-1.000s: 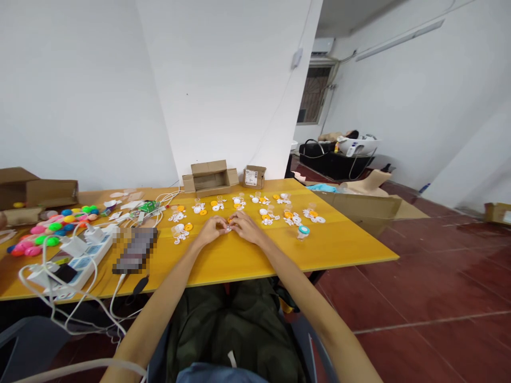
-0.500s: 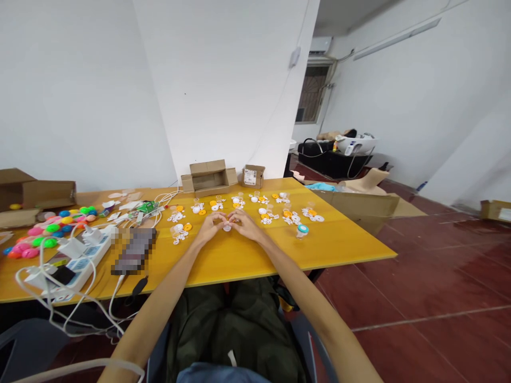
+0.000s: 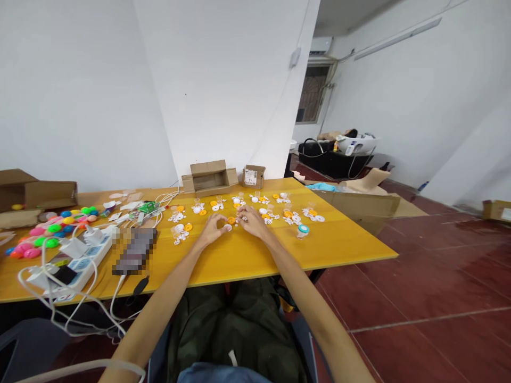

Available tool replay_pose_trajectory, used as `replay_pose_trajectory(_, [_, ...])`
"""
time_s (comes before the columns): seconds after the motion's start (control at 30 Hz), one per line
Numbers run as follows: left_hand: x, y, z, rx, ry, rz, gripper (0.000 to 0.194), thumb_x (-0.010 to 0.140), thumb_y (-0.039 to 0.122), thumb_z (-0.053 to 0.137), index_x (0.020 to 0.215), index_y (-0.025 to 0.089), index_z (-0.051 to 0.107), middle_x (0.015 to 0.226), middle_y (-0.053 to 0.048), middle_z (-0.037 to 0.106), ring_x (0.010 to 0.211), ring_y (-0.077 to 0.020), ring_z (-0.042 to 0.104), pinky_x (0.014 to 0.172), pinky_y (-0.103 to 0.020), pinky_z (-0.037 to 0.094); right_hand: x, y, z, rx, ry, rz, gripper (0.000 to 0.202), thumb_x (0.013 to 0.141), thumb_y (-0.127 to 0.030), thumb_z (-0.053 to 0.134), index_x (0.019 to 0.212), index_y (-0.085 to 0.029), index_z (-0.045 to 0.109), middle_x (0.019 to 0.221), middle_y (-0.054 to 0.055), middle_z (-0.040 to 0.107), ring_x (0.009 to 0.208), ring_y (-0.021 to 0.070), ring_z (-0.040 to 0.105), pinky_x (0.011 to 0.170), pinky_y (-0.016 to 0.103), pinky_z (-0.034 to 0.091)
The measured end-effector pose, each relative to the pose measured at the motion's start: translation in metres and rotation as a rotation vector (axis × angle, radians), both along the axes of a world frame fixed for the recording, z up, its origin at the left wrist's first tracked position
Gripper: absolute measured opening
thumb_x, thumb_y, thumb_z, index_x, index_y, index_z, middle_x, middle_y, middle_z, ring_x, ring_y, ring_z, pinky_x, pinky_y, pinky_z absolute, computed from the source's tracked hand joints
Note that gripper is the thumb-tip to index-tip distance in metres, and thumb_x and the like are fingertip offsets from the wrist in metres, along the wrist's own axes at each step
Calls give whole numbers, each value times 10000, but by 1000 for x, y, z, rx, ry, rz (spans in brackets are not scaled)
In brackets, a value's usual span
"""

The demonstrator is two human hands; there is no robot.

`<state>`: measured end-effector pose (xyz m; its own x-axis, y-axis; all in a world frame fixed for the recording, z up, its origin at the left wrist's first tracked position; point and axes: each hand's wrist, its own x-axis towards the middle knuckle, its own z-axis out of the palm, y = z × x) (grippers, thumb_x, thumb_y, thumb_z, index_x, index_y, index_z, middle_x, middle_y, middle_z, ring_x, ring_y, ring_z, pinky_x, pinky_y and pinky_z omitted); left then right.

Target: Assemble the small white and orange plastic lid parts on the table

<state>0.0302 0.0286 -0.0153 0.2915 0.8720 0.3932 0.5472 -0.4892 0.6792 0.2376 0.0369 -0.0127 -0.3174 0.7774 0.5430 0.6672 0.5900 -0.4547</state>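
Note:
My left hand [image 3: 213, 229] grips a small white round plastic part [image 3: 227, 227] between thumb and fingers, just above the table. To its right, my right hand [image 3: 253, 222] reaches down with curled fingers among small white pieces [image 3: 239, 219]; what its fingertips pinch, if anything, is too small to make out. An orange wheel [image 3: 231, 220] lies between the two hands. Beyond them, clusters of white toothed discs, orange wheels and clear cups are spread out, one set [image 3: 268, 216] close to my right hand. A clear cup with a blue-rimmed top [image 3: 303, 230] stands farther right.
On the yellow table [image 3: 255, 260], a phone [image 3: 134, 251], a power strip [image 3: 85, 260] with white cables and several colourful balls [image 3: 54, 229] lie at the left. An open cardboard box [image 3: 210, 180] and a smaller box [image 3: 254, 176] stand against the wall.
My hands were together over the small white part. Now they are apart: my right hand has shifted right and away toward the small pieces, uncovering the orange wheel. My left hand stays with the part.

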Motion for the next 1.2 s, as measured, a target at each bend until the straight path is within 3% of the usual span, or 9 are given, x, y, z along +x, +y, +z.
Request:
replay_pose_trajectory(0.17, [2,-4,-2,7,86,32,192,741,288,763,917,243,704,1047,-36,689,1067,-260,589,1004,-430,455,5,0,-4,-41,-84,-81,166,787,-119,661,655,-219,667,1083,91,685,1050,251,625,948,402,506])
replay_pose_trajectory(0.47, [2,-3,-2,24,149,-19,132,779,293,717,902,248,705,947,-28,700,988,-249,604,989,-421,463,10,7,-10,-16,-92,-88,157,798,-144,667,669,-230,693,1039,88,680,1009,255,604,925,398,505])
replay_pose_trajectory(0.63, [2,-4,-3,45,153,-37,251,802,292,693,1051,262,692,1024,-39,687,1033,-259,595,1002,-423,459,10,9,-12,15,-62,-142,157,831,-154,643,698,-231,676,994,88,669,990,246,601,894,369,503])
replay_pose_trajectory(0.77, [3,-7,-4,57,206,-30,353,824,341,695,1172,293,678,1081,-48,635,1081,-269,569,1016,-433,440,10,10,-13,44,-26,-213,137,863,-171,602,761,-244,656,937,73,659,957,242,602,860,359,502])
replay_pose_trajectory(0.97, [3,-5,-8,65,301,-3,349,871,433,648,1208,346,683,1108,-48,587,1107,-271,520,1031,-455,408,8,10,-16,84,2,-177,176,909,-152,506,947,-248,648,1020,85,651,994,252,596,893,372,499])
replay_pose_trajectory(1.2, [3,-2,-12,63,293,16,433,861,472,654,1278,359,651,1132,-56,592,1108,-283,508,1031,-456,406,3,15,-25,99,3,-135,386,911,-135,487,1246,-282,610,1176,90,643,1064,252,589,961,390,481])
